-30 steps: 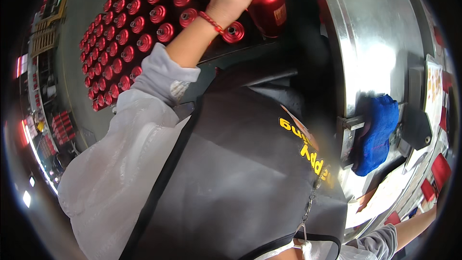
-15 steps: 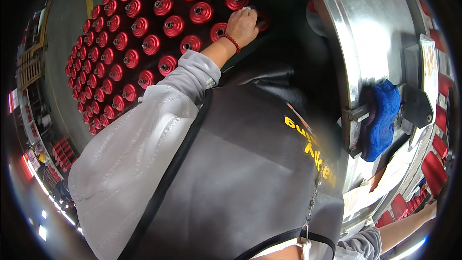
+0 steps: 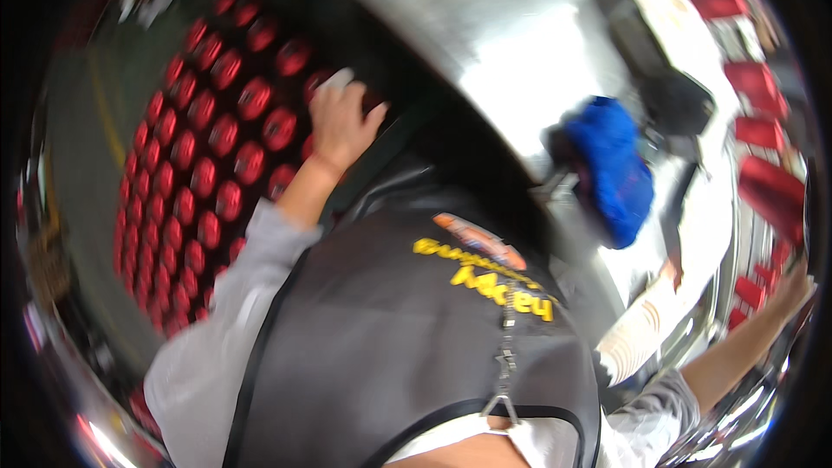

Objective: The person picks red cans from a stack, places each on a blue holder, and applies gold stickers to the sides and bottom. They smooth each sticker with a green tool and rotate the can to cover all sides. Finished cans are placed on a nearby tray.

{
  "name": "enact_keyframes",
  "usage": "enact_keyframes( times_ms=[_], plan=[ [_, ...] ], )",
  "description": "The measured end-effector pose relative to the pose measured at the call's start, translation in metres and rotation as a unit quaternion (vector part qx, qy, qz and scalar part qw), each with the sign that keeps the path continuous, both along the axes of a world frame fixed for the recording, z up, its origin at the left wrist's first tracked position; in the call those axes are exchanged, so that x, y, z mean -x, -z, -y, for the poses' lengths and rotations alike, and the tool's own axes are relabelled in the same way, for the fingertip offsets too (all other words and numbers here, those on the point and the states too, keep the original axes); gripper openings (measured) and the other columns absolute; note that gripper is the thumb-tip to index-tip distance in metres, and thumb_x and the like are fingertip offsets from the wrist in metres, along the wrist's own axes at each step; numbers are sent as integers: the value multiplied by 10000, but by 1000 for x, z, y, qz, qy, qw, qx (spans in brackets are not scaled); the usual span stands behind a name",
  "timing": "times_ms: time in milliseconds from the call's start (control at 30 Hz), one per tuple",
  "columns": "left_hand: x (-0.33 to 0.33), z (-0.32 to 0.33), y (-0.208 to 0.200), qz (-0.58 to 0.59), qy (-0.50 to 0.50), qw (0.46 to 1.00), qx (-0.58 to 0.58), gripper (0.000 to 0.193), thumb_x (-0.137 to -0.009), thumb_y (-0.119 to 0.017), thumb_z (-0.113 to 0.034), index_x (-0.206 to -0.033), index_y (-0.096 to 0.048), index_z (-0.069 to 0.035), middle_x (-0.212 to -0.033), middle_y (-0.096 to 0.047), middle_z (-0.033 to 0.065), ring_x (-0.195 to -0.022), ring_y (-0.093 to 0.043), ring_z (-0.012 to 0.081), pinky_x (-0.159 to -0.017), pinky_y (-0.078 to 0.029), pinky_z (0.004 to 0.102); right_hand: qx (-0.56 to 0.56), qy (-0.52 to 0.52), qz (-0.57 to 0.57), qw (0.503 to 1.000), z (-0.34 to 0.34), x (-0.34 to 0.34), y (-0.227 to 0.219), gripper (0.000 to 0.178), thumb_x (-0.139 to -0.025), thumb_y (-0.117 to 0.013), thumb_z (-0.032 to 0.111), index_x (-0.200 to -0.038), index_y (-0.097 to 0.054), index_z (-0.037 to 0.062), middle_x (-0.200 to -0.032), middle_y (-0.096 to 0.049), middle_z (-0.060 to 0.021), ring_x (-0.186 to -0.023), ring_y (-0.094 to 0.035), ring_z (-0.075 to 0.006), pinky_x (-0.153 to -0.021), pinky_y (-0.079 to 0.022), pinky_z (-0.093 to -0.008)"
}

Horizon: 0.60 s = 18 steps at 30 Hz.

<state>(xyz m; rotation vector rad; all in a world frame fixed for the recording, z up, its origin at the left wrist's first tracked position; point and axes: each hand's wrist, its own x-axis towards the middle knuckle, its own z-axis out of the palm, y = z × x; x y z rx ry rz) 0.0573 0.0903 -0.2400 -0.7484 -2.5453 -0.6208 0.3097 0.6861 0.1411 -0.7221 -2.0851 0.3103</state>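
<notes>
My left hand is over the near corner of a large block of standing red cylinders. Its thumb is held away from the fingers, and something white covers a fingertip. I see nothing in its grasp, though motion smears the picture. At the far right rim is my right hand, beside a row of red cylinders along the bench. Its fingers are too blurred to read.
A curved shiny metal bench runs along my right. On it are a blue cloth, a dark bracket and a pale printed sheet. My dark apron fills the lower middle.
The view has turned, so the bench now sits more to the left. My left hand has come off the cylinder top it was on, its thumb now apart. The right arm remains stretched out right.
</notes>
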Motion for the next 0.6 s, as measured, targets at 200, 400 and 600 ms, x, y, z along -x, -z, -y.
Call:
enact_keyframes(
  times_ms=[200, 400, 600],
  plan=[
    [0, -132, -187, 268, 431, 781, -362, 190, -903, -698, -131, -1031, -671, 8, -987, -695, 118, -874, -679, 189, -809, -534, 298, 137, -139, -40, 980, 109, 26, 18, 363, -968, -560, 275, -1195, -653, 7, -1097, -701, -139, -904, -689, -212, -749, -573, -309],
    [-16, -268, -232, 628, 515, 537, -230, 670, -968, -648, -362, -1454, -380, 14, -1290, -567, 145, -1153, -578, 188, -990, -478, 310, 576, -192, -85, 790, 183, 70, 116, 414, -1048, -495, 386, -1131, -657, 14, -971, -708, -104, -819, -676, -131, -655, -553, -249],
    [-20, -291, -211, 742, 415, 429, -306, 447, -984, -643, -302, -1255, -529, 34, -1115, -662, 109, -969, -659, 132, -851, -556, 275, 652, -160, -176, 720, 186, 77, 160, 513, -1071, -436, 453, -1091, -661, -9, -982, -706, -125, -841, -672, -172, -758, -550, -291]
  ],
)
